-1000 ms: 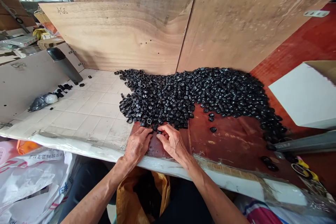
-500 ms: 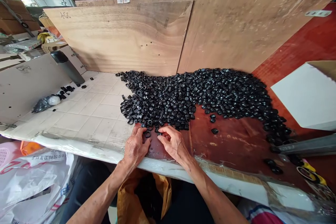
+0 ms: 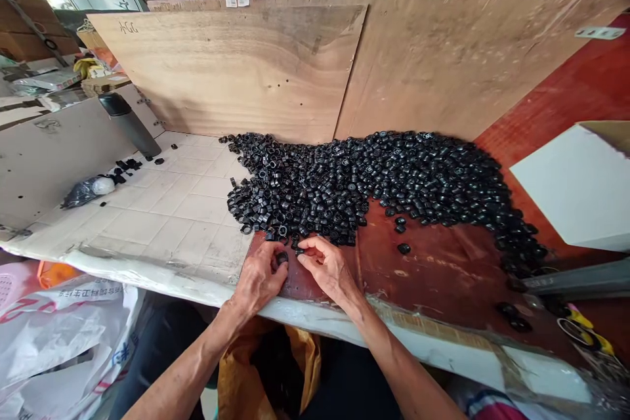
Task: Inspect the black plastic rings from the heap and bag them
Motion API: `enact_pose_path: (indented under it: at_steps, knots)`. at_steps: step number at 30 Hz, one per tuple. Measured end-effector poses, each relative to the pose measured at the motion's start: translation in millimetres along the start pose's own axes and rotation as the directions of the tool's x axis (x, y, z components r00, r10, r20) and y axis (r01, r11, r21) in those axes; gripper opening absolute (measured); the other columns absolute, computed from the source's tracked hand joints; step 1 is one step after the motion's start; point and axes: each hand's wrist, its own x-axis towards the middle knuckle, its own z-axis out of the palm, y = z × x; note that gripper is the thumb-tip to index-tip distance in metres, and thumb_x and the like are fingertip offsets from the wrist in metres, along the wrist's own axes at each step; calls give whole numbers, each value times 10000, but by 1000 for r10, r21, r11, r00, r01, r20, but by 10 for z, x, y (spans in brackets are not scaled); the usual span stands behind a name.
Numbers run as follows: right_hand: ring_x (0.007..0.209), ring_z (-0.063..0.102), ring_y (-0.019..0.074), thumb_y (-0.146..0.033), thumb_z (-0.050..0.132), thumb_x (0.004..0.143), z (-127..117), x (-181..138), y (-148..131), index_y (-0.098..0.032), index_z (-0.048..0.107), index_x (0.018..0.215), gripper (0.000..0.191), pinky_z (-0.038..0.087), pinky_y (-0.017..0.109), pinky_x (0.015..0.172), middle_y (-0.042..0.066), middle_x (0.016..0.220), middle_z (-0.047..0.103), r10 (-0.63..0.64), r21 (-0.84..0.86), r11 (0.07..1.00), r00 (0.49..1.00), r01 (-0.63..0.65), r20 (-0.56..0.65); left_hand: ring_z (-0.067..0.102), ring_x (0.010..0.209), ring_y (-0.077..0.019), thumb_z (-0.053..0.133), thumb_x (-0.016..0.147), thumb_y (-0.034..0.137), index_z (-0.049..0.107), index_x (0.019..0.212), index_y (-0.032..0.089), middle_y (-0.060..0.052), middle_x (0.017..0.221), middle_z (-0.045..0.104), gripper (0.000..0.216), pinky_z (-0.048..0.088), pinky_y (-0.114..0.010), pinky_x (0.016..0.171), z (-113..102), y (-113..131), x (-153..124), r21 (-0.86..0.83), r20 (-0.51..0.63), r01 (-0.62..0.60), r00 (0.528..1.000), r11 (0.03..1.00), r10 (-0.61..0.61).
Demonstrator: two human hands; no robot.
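Observation:
A wide heap of small black plastic rings and caps (image 3: 374,177) lies along the back of the bench, against upright plywood boards (image 3: 295,65). My left hand (image 3: 258,275) rests at the heap's near edge, its fingers pinched on a black ring (image 3: 281,257). My right hand (image 3: 327,268) is beside it, fingers curled and pinched on a small black piece (image 3: 299,251) at its fingertips. Both hands lie on the dark red board (image 3: 433,269) near the bench's front edge. Loose black pieces (image 3: 403,248) are scattered to the right of my hands.
A dark cylindrical flask (image 3: 128,123) leans at the back left on the pale tiled sheet (image 3: 162,210), with a crumpled bag (image 3: 86,190) and a few black pieces nearby. A white box (image 3: 575,190) stands at right. Plastic bags (image 3: 63,335) and an orange bag (image 3: 246,374) sit below the bench.
My left hand has drawn back a little from the heap and closed its fingers on a ring. The right hand has stayed at the heap's edge.

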Motion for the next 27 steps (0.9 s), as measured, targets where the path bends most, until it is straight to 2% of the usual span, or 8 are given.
enact_pose_path:
  at_steps: [3, 5, 7, 9, 14, 21, 24, 27]
  knots:
    - [829, 720, 193, -254, 675, 831, 2, -5, -43, -216, 757, 983, 176, 593, 313, 788, 44, 985, 742, 11, 59, 998, 1000, -13, 20, 688, 696, -159, 684, 879, 258, 667, 1191, 189, -16, 865, 719, 321, 563, -273, 641, -47, 20, 30, -327, 101, 195, 980, 925, -171]
    - [838, 725, 193, -266, 689, 839, 0, -14, -83, -220, 756, 1020, 198, 594, 310, 790, 38, 980, 755, 24, 83, 996, 999, -27, 48, 732, 789, -176, 720, 885, 310, 683, 1138, 181, -33, 892, 753, 287, 587, -292, 734, -74, 37, 41, -481, 195, 242, 967, 843, -167]
    - [836, 728, 194, -269, 701, 843, -2, -26, -118, -222, 750, 1040, 208, 594, 312, 793, 35, 976, 769, 23, 86, 996, 997, -29, 68, 756, 900, -197, 755, 880, 339, 690, 1112, 182, -57, 977, 790, 287, 594, -321, 843, -89, 52, 43, -566, 232, 246, 963, 787, -134]
    - [815, 725, 191, -263, 706, 845, -1, -35, -137, -225, 747, 1036, 199, 591, 312, 782, 32, 974, 778, 5, 65, 998, 997, -10, 76, 760, 958, -207, 771, 878, 340, 699, 1114, 185, -67, 1035, 802, 292, 591, -335, 893, -93, 61, 37, -591, 240, 238, 964, 771, -114]
    - [814, 734, 192, -235, 699, 868, 24, -45, -114, -228, 739, 1040, 177, 592, 311, 780, 32, 978, 784, -54, 10, 999, 996, 53, 65, 749, 919, -190, 761, 883, 309, 720, 1127, 197, -53, 1066, 786, 271, 593, -315, 846, -95, 59, 18, -548, 220, 199, 971, 813, -90]
    - [789, 725, 194, -214, 667, 925, 40, -43, -79, -238, 735, 1053, 146, 590, 318, 792, 44, 973, 784, -247, -82, 965, 969, 249, 34, 744, 971, -188, 750, 895, 292, 709, 1133, 210, -44, 1079, 784, 256, 597, -328, 911, -105, 79, 15, -590, 213, 180, 975, 787, -64]
    - [770, 715, 189, -223, 689, 916, 40, -44, -62, -239, 728, 1069, 158, 600, 302, 744, 40, 961, 770, -232, -61, 971, 972, 233, 25, 751, 990, -195, 752, 894, 296, 701, 1125, 211, -48, 1099, 788, 252, 600, -343, 938, -93, 78, 16, -607, 227, 204, 971, 768, -78]
    - [730, 701, 172, -234, 728, 897, 45, -45, -54, -234, 721, 1072, 175, 602, 277, 689, 35, 957, 756, -204, -15, 979, 979, 204, 20, 741, 967, -192, 752, 894, 307, 708, 1108, 210, -48, 1097, 778, 239, 602, -338, 917, -82, 59, 11, -562, 206, 190, 975, 805, -86]
